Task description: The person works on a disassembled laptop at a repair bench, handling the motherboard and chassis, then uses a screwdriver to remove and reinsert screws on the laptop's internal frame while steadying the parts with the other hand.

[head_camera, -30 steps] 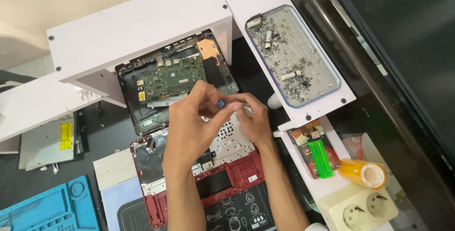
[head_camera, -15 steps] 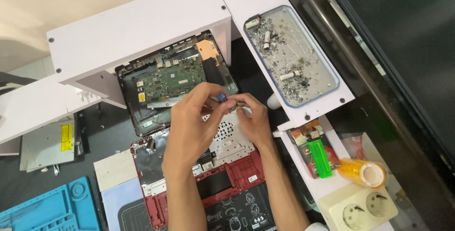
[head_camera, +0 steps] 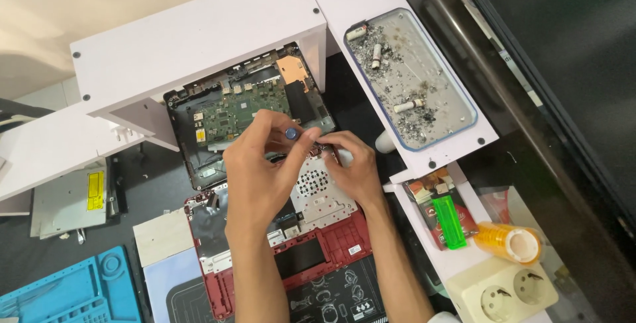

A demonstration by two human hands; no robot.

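Both hands meet over an opened laptop. My left hand [head_camera: 262,170] pinches a small screwdriver with a blue cap [head_camera: 291,133] near its top. My right hand [head_camera: 354,164] rests beside it with fingertips at the tool's lower end, touching the silver keyboard backplate [head_camera: 318,187]. The red palmrest shell [head_camera: 331,247] lies under my wrists. Behind the hands sits the black laptop base [head_camera: 199,157] with a green circuit board [head_camera: 242,111] and a copper heat plate [head_camera: 291,70]. The screwdriver's tip is hidden by my fingers.
A white shelf unit [head_camera: 199,31] overhangs the laptop base. A clear tray of ash and cigarette butts [head_camera: 411,78] sits at right. Nearby lie a green lighter [head_camera: 448,220], an orange tape roll [head_camera: 510,242], a white double socket [head_camera: 507,290], a blue mat [head_camera: 66,290] and an optical drive [head_camera: 66,200].
The blue-capped screwdriver and both hands have shifted slightly up and left over the keyboard backplate. My fingers have regripped the tool.
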